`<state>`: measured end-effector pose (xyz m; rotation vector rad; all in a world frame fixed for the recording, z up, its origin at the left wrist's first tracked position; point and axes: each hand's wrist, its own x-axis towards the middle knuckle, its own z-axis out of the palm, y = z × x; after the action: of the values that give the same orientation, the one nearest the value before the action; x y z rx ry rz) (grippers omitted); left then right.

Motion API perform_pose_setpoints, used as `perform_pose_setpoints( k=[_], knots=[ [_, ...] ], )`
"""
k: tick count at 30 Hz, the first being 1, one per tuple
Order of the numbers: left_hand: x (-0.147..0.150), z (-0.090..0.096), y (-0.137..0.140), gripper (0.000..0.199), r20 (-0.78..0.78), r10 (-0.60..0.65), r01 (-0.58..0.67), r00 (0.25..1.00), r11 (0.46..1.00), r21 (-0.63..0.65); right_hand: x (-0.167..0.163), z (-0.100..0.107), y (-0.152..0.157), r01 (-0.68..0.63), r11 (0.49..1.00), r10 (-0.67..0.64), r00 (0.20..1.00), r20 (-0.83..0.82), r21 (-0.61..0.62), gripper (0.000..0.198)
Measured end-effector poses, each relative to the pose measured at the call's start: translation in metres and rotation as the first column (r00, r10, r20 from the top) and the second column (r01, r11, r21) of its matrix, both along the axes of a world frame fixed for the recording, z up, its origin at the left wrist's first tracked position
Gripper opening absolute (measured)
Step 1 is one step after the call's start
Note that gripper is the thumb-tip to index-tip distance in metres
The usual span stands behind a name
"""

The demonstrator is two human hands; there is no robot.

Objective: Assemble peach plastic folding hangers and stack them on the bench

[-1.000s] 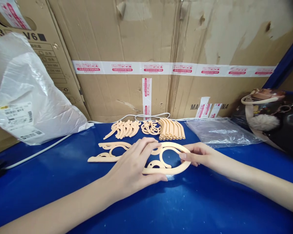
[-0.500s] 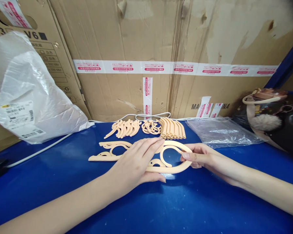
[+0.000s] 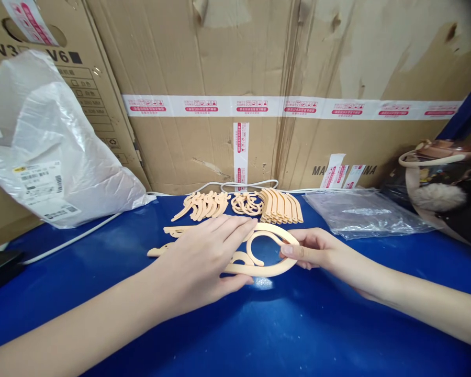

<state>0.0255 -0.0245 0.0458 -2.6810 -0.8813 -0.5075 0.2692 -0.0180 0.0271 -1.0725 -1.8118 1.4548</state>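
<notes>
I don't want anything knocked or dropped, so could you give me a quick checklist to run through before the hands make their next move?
1. Right hand on the rounded end of the cream frame, thumb on top: ok.
2. Left hand over the frame's middle: ok.
3. Joints under the left hand seen to be sound: cannot tell, the hand hides that stretch.
4. Ring-like parts and stacked curved strips out of the hands' hold: ok, grouped beyond the frame.
5. Clear plastic bag away from the right hand: ok, it lies beyond it.
6. White cable off the left forearm: ok, they are apart.
</notes>
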Motion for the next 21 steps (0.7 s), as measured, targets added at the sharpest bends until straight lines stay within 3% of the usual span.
perform_pose_setpoints(
  k=[7,9,11,14,17,19,21],
  knots=[
    [-0.008,-0.003,0.0,0.064,-0.007,0.02,-0.021,1.0,0.999,-0.039,-0.006,0.0,0.006,-0.058,0.998,0.058,0.998,0.022,0.008,0.035],
    [-0.015,0.001,0.003,0.063,0.001,0.04,-0.039,0.999,0.996,-0.078,-0.006,0.0,0.008,-0.081,0.992,0.073,0.994,0.083,0.095,0.038],
    [-0.027,0.007,0.01,0.064,0.026,0.091,-0.087,0.996,0.988,-0.131,-0.003,0.002,0.009,-0.094,0.962,0.045,0.981,0.19,0.258,0.043],
    [-0.054,0.017,0.026,0.067,0.068,0.196,-0.172,0.978,0.951,-0.256,0.004,0.002,0.011,-0.183,0.812,-0.063,0.917,0.395,0.554,0.034],
    [-0.083,0.02,0.041,0.071,0.006,0.327,-0.299,0.945,0.873,-0.386,0.011,-0.004,0.013,-0.371,0.623,-0.101,0.835,0.541,0.689,0.033],
    [-0.097,0.018,0.047,0.074,-0.037,0.401,-0.373,0.915,0.81,-0.452,0.014,-0.009,0.015,-0.448,0.568,-0.091,0.8,0.594,0.69,0.034],
    [-0.105,0.015,0.05,0.072,-0.068,0.419,-0.395,0.905,0.77,-0.501,0.014,-0.013,0.016,-0.473,0.561,-0.08,0.786,0.613,0.68,0.036]
  ],
)
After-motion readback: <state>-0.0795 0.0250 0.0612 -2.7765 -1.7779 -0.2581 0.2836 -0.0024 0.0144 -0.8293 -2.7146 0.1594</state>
